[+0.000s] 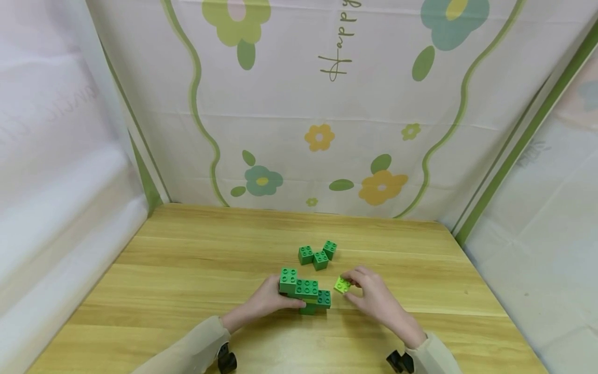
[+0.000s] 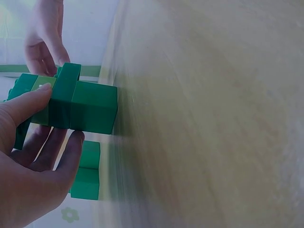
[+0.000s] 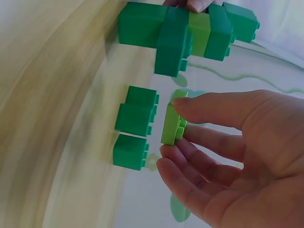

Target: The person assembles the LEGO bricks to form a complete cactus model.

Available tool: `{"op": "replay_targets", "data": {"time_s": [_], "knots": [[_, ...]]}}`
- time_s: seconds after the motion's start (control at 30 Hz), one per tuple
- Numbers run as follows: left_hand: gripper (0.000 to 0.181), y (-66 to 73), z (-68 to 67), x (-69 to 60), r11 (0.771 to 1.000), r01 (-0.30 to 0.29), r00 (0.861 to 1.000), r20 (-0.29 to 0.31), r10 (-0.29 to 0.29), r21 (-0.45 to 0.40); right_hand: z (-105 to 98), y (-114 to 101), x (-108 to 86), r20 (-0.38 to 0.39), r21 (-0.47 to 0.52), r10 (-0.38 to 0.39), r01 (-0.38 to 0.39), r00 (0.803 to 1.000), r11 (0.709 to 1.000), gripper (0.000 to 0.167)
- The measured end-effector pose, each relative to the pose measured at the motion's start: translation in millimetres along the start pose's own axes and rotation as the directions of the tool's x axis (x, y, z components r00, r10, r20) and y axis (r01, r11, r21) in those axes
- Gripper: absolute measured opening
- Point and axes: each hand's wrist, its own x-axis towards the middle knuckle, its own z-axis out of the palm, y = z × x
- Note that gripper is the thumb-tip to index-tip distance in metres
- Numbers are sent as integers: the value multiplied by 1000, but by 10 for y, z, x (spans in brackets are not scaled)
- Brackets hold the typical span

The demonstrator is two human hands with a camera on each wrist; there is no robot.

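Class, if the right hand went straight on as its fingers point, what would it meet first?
Probably the nearest loose green block, beyond the lime block that the right hand pinches, though depth is unclear.

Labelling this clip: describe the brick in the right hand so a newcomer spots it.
At the wooden table, find the right hand, right of the green stack in the left hand. The right hand pinches a small brick. Unlike the three loose green blocks, this one is lime and thinner.
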Motion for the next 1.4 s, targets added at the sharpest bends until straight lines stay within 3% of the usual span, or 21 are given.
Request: {"op": "replay_targets", "data": {"time_s": [0.57,1.4], "knots": [[42,-13,0,6,1000,-5,1000,-2,6,10,-17,-146,-33,-2,-17,-196,196,981,981,37],[43,-25,14,2,1000,-11,1000,-12,11,11,5,-206,-18,73,5,-258,258,963,966,35]]}}
